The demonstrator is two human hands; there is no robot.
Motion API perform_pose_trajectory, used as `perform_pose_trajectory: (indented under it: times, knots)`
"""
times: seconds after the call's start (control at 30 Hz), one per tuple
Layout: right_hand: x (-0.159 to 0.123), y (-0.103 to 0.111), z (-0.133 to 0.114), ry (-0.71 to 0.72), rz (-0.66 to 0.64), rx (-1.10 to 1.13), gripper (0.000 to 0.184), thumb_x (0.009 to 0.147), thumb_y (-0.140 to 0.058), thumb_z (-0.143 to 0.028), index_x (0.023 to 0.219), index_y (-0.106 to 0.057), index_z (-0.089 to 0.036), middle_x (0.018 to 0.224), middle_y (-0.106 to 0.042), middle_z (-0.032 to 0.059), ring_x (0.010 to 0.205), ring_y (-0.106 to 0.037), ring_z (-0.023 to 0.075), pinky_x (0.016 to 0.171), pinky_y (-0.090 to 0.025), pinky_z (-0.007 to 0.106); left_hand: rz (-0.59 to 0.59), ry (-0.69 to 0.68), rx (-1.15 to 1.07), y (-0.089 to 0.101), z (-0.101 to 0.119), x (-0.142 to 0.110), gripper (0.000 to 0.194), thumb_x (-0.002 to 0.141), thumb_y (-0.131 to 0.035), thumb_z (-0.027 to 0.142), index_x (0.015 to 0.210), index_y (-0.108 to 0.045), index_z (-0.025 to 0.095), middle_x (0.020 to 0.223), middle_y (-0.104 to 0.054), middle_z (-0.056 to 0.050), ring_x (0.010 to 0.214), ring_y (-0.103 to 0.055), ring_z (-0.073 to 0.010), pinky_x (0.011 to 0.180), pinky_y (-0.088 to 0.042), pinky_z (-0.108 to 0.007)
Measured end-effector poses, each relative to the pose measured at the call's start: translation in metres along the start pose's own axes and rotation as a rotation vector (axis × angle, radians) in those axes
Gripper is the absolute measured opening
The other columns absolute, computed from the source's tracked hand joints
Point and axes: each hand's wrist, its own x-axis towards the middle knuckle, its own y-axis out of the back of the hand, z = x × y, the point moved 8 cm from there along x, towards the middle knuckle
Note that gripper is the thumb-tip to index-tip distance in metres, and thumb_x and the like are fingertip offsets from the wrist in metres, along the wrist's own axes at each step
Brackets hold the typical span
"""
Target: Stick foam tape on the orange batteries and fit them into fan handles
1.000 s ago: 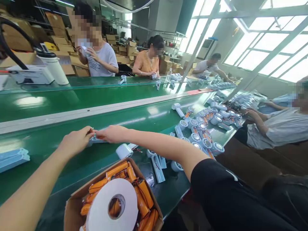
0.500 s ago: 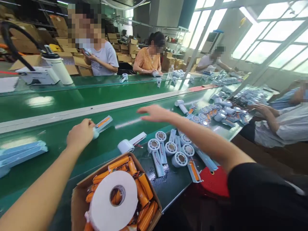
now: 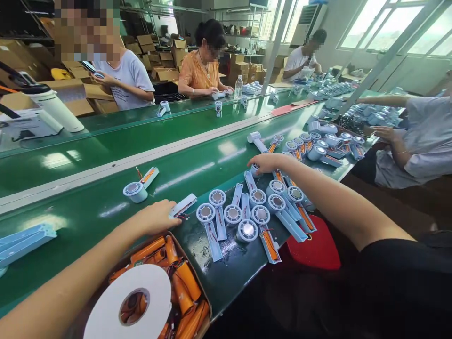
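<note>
Here, the left hand [image 3: 157, 217] and the right hand [image 3: 268, 162] each reach a blue unit at the counter [image 3: 197, 172].

The long green counter runs away to the right, a pale rail [image 3: 148, 159] along its middle. Across it, a person in a white shirt [image 3: 125, 77] holds up a device, a person in an orange shirt [image 3: 196, 75] handles pale parts, and another [image 3: 300, 61] works farther down; one more sits at the right [image 3: 423, 136]. A red seat [image 3: 318, 249] shows under the near edge.

In the lower left, a carton [image 3: 208, 306] carries orange packs [image 3: 187, 280], with a white roll [image 3: 95, 306] lying on top. Blue shells [image 3: 28, 242] lie at the far left. Right of the carton, a cluster of units [image 3: 233, 214] spreads out, round heads mostly facing up.

The left hand is over one unit, whose handle [image 3: 183, 205] sticks out past it; its fingers [image 3: 171, 205] bend down, but I cannot tell how far they close. The right fingers [image 3: 253, 161] curl over a round head [image 3: 254, 169] behind the cluster, their grip partly hidden. Between the left hand and the rail, a single unit [image 3: 134, 191] lies apart, thin wires [image 3: 139, 174] rising beside its handle.
</note>
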Motion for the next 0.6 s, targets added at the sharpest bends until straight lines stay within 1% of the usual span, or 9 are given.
perform_pose_trajectory:
  times: [0.03, 0.1, 0.23, 0.33, 0.4, 0.43, 0.5, 0.57, 0.6]
  knots:
    - [-0.002, 0.003, 0.001, 0.01, 0.023, 0.004, 0.057, 0.078, -0.08, -0.019, 0.134, -0.074, -0.02, 0.135, -0.075, 0.0129, 0.126, -0.07, 0.0363, 0.108, -0.054, 0.045, -0.005, 0.004, -0.014, 0.004, 0.001, 0.005, 0.058, 0.079, -0.06, 0.065, 0.118, -0.077, 0.025, 0.123, -0.077, -0.012, 0.113, -0.071, -0.0348, 0.096, -0.054, -0.041]
    - [-0.009, 0.009, 0.0, 0.041, 0.089, 0.016, 0.051, 0.081, -0.078, -0.02, 0.132, -0.075, -0.019, 0.131, -0.076, 0.0133, 0.125, -0.07, 0.0365, 0.11, -0.053, 0.048, 0.056, 0.047, -0.018, 0.023, -0.002, 0.017, 0.06, 0.084, -0.051, 0.065, 0.116, -0.077, 0.021, 0.12, -0.078, -0.014, 0.11, -0.073, -0.0344, 0.093, -0.055, -0.039]
    - [-0.036, 0.024, -0.014, 0.155, 0.285, 0.085, 0.048, 0.092, -0.068, -0.026, 0.139, -0.069, -0.02, 0.143, -0.069, 0.0117, 0.135, -0.063, 0.0326, 0.118, -0.048, 0.049, 0.163, 0.14, -0.022, 0.064, -0.01, 0.04, 0.063, 0.097, -0.031, 0.053, 0.129, -0.073, 0.02, 0.127, -0.077, -0.012, 0.117, -0.071, -0.0324, 0.098, -0.055, -0.038]
    - [-0.069, 0.031, -0.027, 0.275, 0.43, 0.18, 0.042, 0.092, -0.068, -0.027, 0.133, -0.072, -0.022, 0.142, -0.07, 0.0101, 0.135, -0.064, 0.0314, 0.118, -0.049, 0.051, 0.206, 0.179, -0.007, 0.081, -0.013, 0.047, 0.058, 0.098, -0.034, 0.044, 0.135, -0.07, 0.019, 0.129, -0.076, -0.014, 0.118, -0.071, -0.0338, 0.1, -0.054, -0.041]
    - [-0.094, 0.032, -0.035, 0.338, 0.477, 0.226, 0.039, 0.092, -0.068, -0.028, 0.131, -0.073, -0.022, 0.143, -0.07, 0.0101, 0.134, -0.064, 0.0309, 0.118, -0.05, 0.052, 0.253, 0.176, 0.011, 0.089, -0.004, 0.044, 0.059, 0.097, -0.038, 0.043, 0.142, -0.065, 0.016, 0.135, -0.073, -0.018, 0.123, -0.068, -0.037, 0.102, -0.054, -0.045]
    - [-0.105, 0.031, -0.039, 0.369, 0.489, 0.243, 0.038, 0.093, -0.068, -0.03, 0.13, -0.073, -0.022, 0.144, -0.07, 0.0101, 0.134, -0.065, 0.0303, 0.118, -0.051, 0.051, 0.279, 0.149, 0.018, 0.091, 0.006, 0.041, 0.06, 0.098, -0.04, 0.045, 0.147, -0.061, 0.018, 0.142, -0.069, -0.017, 0.129, -0.065, -0.0365, 0.107, -0.052, -0.046]
    - [-0.124, 0.03, -0.052, 0.436, 0.501, 0.278, 0.037, 0.096, -0.066, -0.035, 0.13, -0.074, -0.023, 0.144, -0.07, 0.01, 0.133, -0.066, 0.0289, 0.117, -0.052, 0.05, 0.312, 0.006, 0.008, 0.093, 0.041, 0.032, 0.066, 0.098, -0.046, 0.053, 0.157, -0.05, 0.023, 0.159, -0.057, -0.011, 0.145, -0.054, -0.0319, 0.119, -0.044, -0.042]
    - [-0.137, 0.027, -0.069, 0.51, 0.511, 0.307, 0.036, 0.097, -0.065, -0.039, 0.128, -0.075, -0.023, 0.143, -0.071, 0.0103, 0.132, -0.067, 0.0285, 0.116, -0.053, 0.049, 0.237, -0.2, 0.01, 0.082, 0.09, 0.019, 0.079, 0.093, -0.056, 0.061, 0.163, -0.041, 0.026, 0.167, -0.047, -0.008, 0.152, -0.046, -0.0306, 0.125, -0.038, -0.041]
    - [-0.143, 0.024, -0.078, 0.544, 0.528, 0.319, 0.035, 0.098, -0.064, -0.04, 0.127, -0.075, -0.024, 0.142, -0.071, 0.0104, 0.131, -0.068, 0.029, 0.115, -0.055, 0.049, 0.166, -0.286, 0.011, 0.073, 0.114, 0.01, 0.087, 0.09, -0.062, 0.063, 0.164, -0.038, 0.026, 0.167, -0.047, -0.011, 0.151, -0.048, -0.0327, 0.125, -0.039, -0.044]
